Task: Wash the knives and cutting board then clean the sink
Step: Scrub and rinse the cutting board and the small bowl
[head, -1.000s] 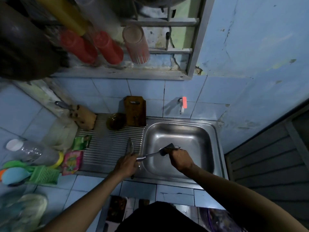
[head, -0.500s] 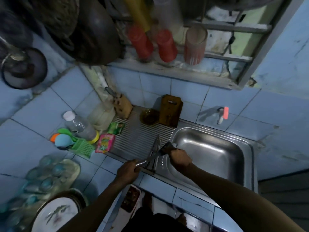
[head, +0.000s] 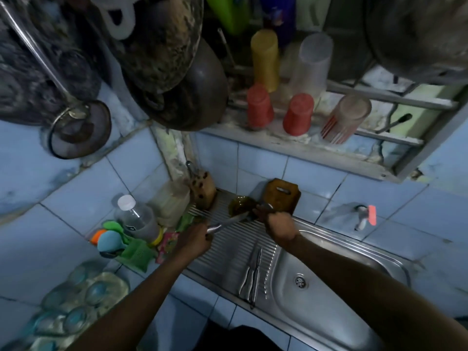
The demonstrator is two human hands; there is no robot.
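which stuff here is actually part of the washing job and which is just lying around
In the job: knife held by left hand, right hand at its blade, two knives on the drainboard, cutting board, sink.
Lying about: water bottle, red cups, strainer.

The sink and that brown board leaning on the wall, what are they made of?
The sink looks like stainless steel: grey, shiny, with bright reflections and pressed ridges on its draining side. The brown board looks like wood, probably a cutting board: dull, warm brown, darker at the edges, with a handle slot near the top. The dim light leaves its finish unclear.
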